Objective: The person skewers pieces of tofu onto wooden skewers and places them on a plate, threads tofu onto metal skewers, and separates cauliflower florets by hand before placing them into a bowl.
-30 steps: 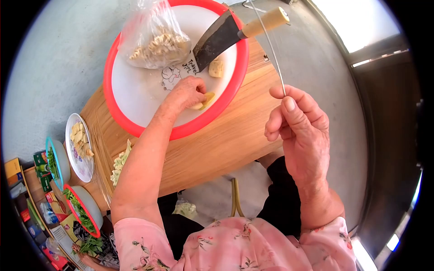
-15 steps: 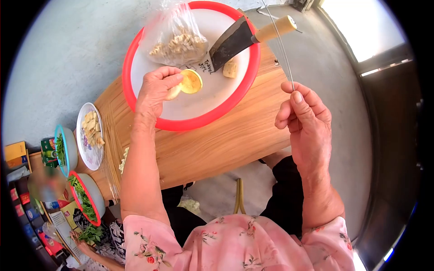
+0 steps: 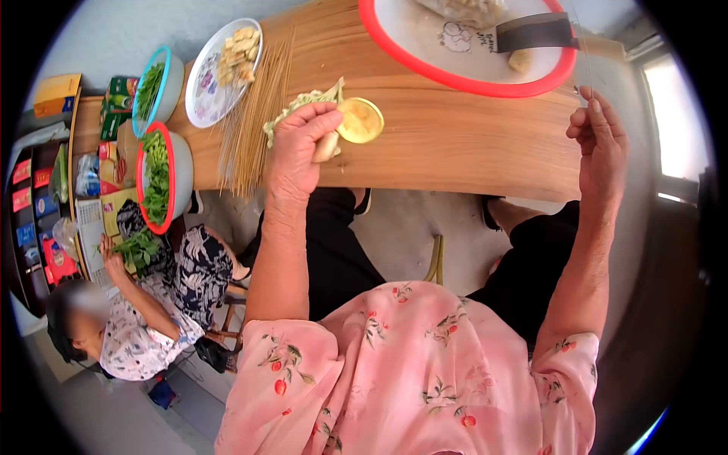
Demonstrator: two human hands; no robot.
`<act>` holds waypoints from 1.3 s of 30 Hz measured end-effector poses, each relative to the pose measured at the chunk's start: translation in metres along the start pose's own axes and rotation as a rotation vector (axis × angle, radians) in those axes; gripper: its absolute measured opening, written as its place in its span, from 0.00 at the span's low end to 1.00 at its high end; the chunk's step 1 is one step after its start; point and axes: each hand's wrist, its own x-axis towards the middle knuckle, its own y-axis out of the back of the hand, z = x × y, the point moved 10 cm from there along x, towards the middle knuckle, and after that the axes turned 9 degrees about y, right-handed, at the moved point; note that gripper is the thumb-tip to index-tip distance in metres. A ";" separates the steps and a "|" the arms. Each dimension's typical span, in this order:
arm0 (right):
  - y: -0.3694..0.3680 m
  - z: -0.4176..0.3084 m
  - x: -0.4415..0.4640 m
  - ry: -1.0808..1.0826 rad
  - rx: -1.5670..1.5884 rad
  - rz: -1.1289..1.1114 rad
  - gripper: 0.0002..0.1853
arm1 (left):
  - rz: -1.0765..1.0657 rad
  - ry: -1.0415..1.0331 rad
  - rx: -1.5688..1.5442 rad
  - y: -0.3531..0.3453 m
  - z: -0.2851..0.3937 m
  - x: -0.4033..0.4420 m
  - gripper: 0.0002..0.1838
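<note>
Left hand [image 3: 294, 152]: pinched on a yellow round slice [image 3: 360, 120], face showing, with a pale piece [image 3: 326, 147] tucked by the fingers. Right hand [image 3: 604, 140]: narrow pinch on a thin skewer [image 3: 587, 76], upper part bare; can't tell about the bit inside the grip. Hands well apart, slice off the skewer.

Progress: food looks already cut; can't make out any loaded skewer. Loose stock: chunk [image 3: 520, 61] beside the cleaver [image 3: 535, 33] and plastic bag [image 3: 472, 9] in the red-rimmed basin [image 3: 462, 85], between and beyond the hands. Pale green vegetable [image 3: 303, 98] just past left hand on the bench [image 3: 440, 140]; skewer bundle [image 3: 258, 114] and plate [image 3: 201, 91] of pieces to its left.
</note>
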 end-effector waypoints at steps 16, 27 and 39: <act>0.011 0.026 -0.070 -0.101 -0.290 -0.094 0.17 | 0.725 0.212 -0.362 0.308 -0.211 -0.185 0.09; -0.043 0.055 -0.071 -0.180 -0.085 -0.099 0.13 | 0.599 -0.302 1.274 0.238 -0.115 -0.120 0.03; -0.050 0.067 -0.073 -0.232 -0.043 -0.099 0.14 | 0.307 -0.170 1.313 0.178 -0.182 -0.105 0.04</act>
